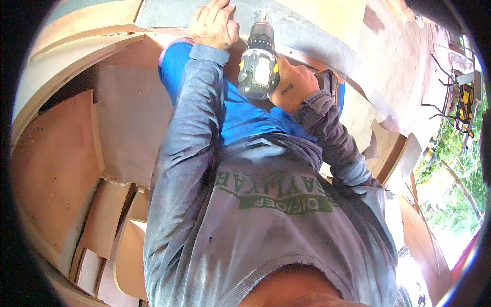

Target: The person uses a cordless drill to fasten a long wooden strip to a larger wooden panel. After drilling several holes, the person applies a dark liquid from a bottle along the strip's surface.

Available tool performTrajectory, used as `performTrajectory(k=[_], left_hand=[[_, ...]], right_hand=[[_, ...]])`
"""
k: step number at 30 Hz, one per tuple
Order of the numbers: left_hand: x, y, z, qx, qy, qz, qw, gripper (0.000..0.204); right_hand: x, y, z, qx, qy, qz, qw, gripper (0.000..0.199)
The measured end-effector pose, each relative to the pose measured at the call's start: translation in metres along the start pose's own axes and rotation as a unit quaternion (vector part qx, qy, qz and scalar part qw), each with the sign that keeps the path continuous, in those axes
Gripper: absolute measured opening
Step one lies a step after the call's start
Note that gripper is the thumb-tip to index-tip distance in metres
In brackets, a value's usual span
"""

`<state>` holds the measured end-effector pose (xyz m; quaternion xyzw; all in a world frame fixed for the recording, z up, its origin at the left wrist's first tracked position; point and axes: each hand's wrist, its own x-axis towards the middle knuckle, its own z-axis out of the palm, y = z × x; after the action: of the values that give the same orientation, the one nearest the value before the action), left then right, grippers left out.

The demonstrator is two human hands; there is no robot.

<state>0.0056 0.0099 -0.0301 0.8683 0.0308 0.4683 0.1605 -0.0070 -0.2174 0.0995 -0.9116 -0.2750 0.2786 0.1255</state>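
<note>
Curved plywood offcuts (pixel 110 220) lie stacked at the lower left, beside a broad reddish plywood sheet (pixel 53 169) that fills the left side. At the far right a yellow and black tool case (pixel 465 107) stands near green foliage in bright daylight. The person's own grey sweatshirt (pixel 266 225) fills the middle of the view and hides whatever lies below the arms; blue trousers (pixel 240 115) show just above it.

A grey metal sheet (pixel 307 25) runs across the top, lying over pale wooden boards. The left hand (pixel 215 24) rests on this sheet with its fingers curled down and pressed against the surface, holding nothing else. The right hand (pixel 296 84) is clenched around the grip of a grey and yellow cordless drill (pixel 259 64). The drill points up and away from the person, its bit tip meeting the metal sheet just right of the left hand. The two hands are near each other, with the drill's body between them.
</note>
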Motion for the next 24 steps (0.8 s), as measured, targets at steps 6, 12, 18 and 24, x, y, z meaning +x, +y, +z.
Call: performTrajectory(k=[6, 12, 18, 24], left_hand=[[-0.003, 0.000, -0.002, 0.019, -0.019, 0.000, 1.000, 0.028], [-0.005, 0.000, 0.001, 0.016, -0.005, 0.006, 1.000, 0.028], [-0.004, 0.000, 0.002, 0.015, -0.004, 0.002, 1.000, 0.028], [-0.002, -0.001, 0.001, 0.031, -0.020, 0.001, 0.999, 0.030]], right_hand=[[-0.011, -0.007, 0.005, -0.014, -0.030, -0.014, 0.999, 0.043], [-0.035, 0.005, 0.015, -0.010, -0.054, -0.045, 0.997, 0.043], [-0.038, 0.009, 0.020, -0.003, -0.011, -0.057, 0.998, 0.044], [-0.033, 0.011, 0.018, 0.013, -0.009, -0.060, 0.998, 0.043]])
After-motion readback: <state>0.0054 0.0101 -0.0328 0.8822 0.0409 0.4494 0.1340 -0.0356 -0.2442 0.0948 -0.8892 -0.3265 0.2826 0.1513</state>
